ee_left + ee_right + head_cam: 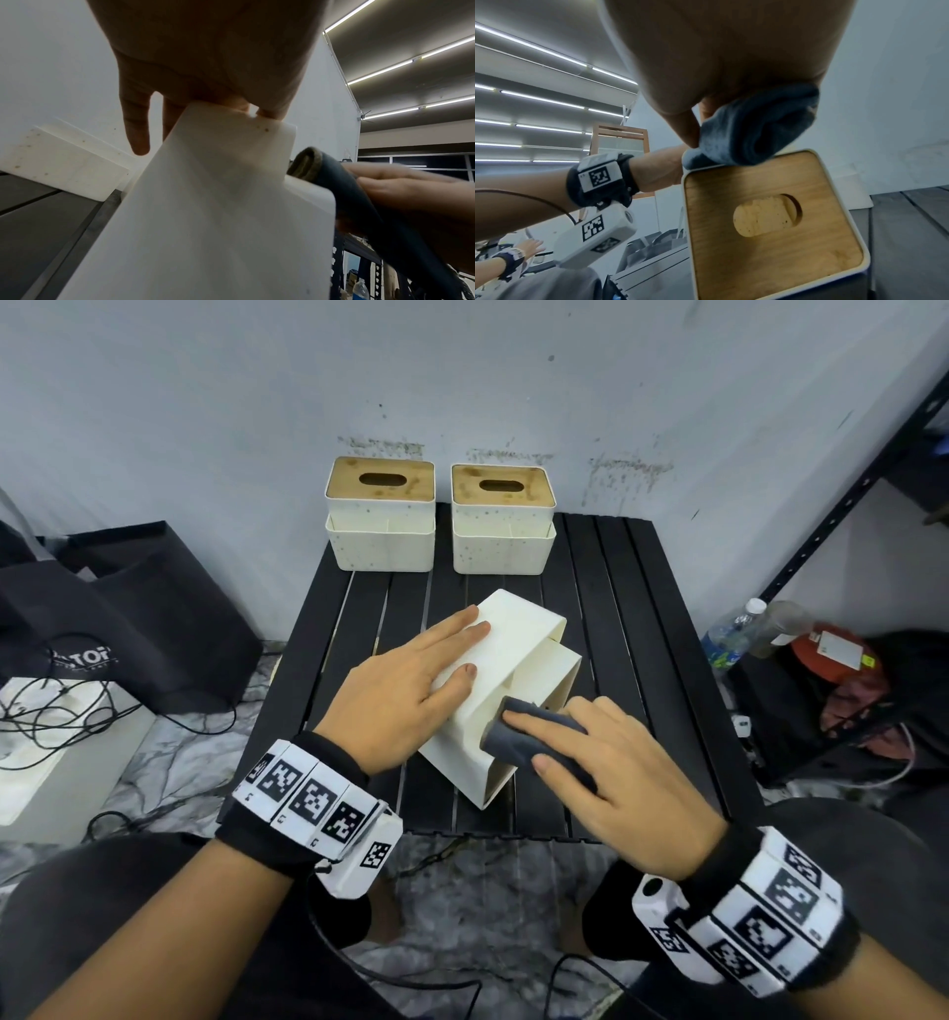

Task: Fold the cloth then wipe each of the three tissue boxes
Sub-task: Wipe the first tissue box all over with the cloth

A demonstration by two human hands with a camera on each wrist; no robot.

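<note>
A cream tissue box point(518, 629) lies tipped on its side in the middle of the black slatted table point(616, 608). Its wooden lid point(770, 213) with an oval slot faces my right side. My left hand point(441, 660) rests flat on the box's upper face, fingers straight. My right hand point(580, 752) holds a folded dark grey-blue cloth point(508, 742) against the box edge by the lid, fingers over it and thumb pinching its side point(752, 130). Two more cream tissue boxes point(381, 521) point(503, 526) stand upright at the table's back edge.
A wall stands right behind the two upright boxes. A black bag point(128, 618) and a white unit with loose cables point(51, 737) sit on the floor to the left. At the right are a black metal rack point(847, 505) and bottles point(729, 639).
</note>
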